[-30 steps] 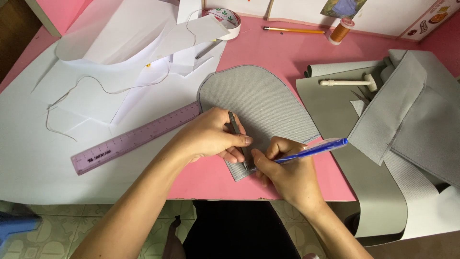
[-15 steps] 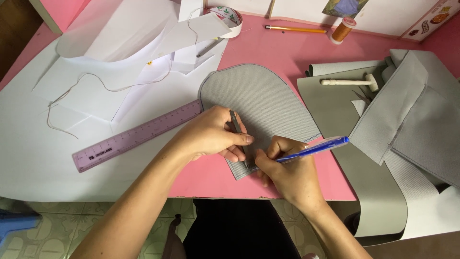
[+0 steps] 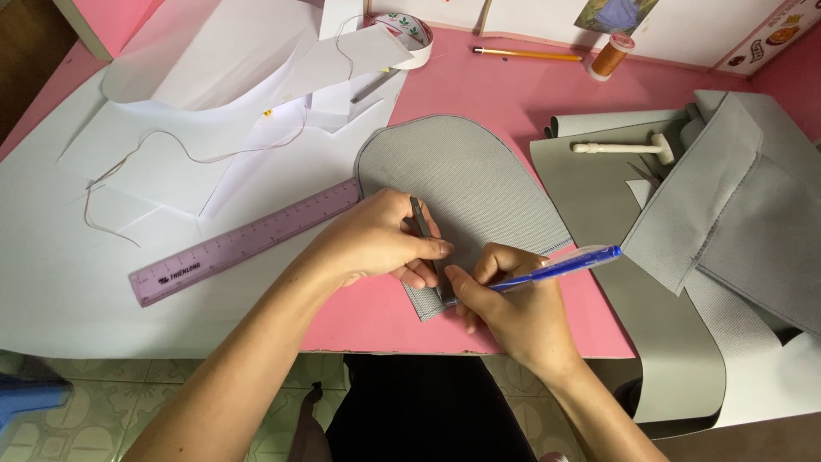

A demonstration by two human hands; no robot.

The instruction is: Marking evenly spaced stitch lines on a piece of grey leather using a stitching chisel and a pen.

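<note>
My left hand [image 3: 376,242] pinches a thin metal strip [image 3: 425,244], pressing it flat on the grey piece [image 3: 475,184] under my fingertips. My right hand [image 3: 513,304] grips a blue pen [image 3: 547,268], its tip meeting the strip's near end just beside my left thumb. A purple ruler [image 3: 244,244] lies left of my left knuckles, on white paper [image 3: 60,257]. Grey fabric [image 3: 735,205] sits beyond the pen's cap.

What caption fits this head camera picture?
Left hand steadies a slim metal tool on rounded grey fabric; right hand marks with blue pen.
</note>
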